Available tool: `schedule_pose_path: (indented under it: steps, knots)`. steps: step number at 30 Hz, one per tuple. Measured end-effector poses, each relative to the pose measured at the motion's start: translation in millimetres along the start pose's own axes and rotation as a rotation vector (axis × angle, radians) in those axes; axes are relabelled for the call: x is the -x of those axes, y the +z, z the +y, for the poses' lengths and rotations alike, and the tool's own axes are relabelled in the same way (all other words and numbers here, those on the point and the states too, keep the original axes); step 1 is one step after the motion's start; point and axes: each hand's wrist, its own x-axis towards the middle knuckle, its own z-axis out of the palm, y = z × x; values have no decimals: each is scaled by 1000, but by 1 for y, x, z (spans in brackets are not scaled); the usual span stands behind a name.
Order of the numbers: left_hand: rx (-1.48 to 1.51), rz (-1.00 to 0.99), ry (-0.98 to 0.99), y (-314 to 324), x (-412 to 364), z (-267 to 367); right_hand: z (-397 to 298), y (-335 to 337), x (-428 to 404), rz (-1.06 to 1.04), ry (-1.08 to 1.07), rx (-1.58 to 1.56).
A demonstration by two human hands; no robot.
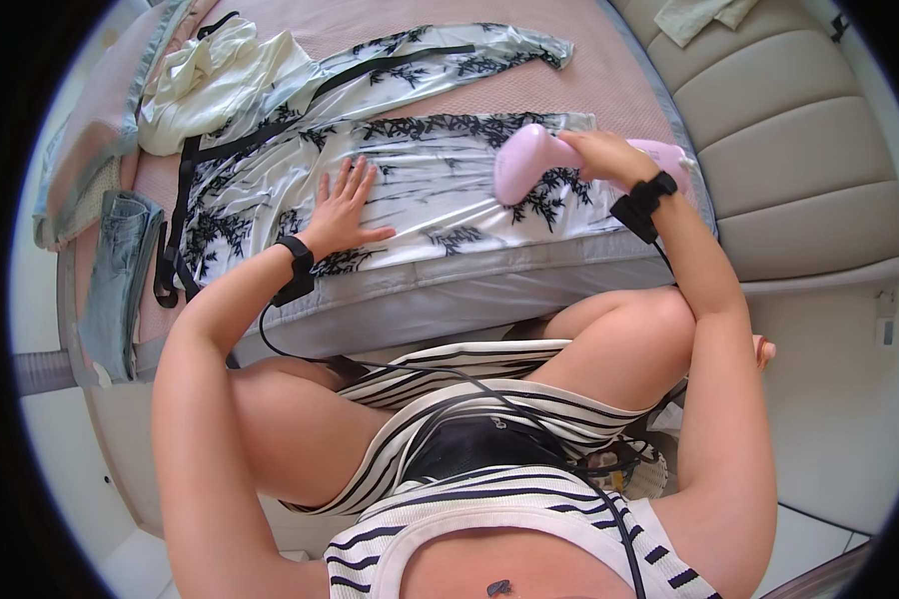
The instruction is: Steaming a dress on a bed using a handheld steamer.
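Note:
A white garment with a black bamboo-leaf print (434, 195) and black bands lies spread over the near side of a bed. My left hand (344, 206) presses flat on its middle, fingers spread, holding nothing. Gripped in my right hand (607, 159) is a pink handheld garment steamer (523, 165). Its broad head rests on or just over the right part of the print; whether it touches I cannot tell. Soft wrinkles run through the cloth left of my left hand. Another printed section (389, 75) of matching fabric stretches out farther back.
A cream garment (210, 90) is bunched at the back left. Folded blue jeans (120, 277) lie at the bed's left end. The padded beige headboard (786, 127) stands to the right, with a pale cloth (700, 19) over it. Black cables (449, 374) cross my lap.

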Motion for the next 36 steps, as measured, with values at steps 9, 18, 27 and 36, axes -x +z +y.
schedule_pose_path:
  steps: [9,18,27,36]
  knots:
    - [109,113,-39,-7,-7,-24,-29,-18,-2,24,-5,50]
    - [-2,-45,-46,-13,-17,-35,-94,-26,-72,148,-183,-67]
    - [10,-68,-25,-13,-13,-43,-65,-20,-69,105,-168,-14]
    - [8,-114,-38,-11,7,-53,-29,-22,-46,29,-88,-26]
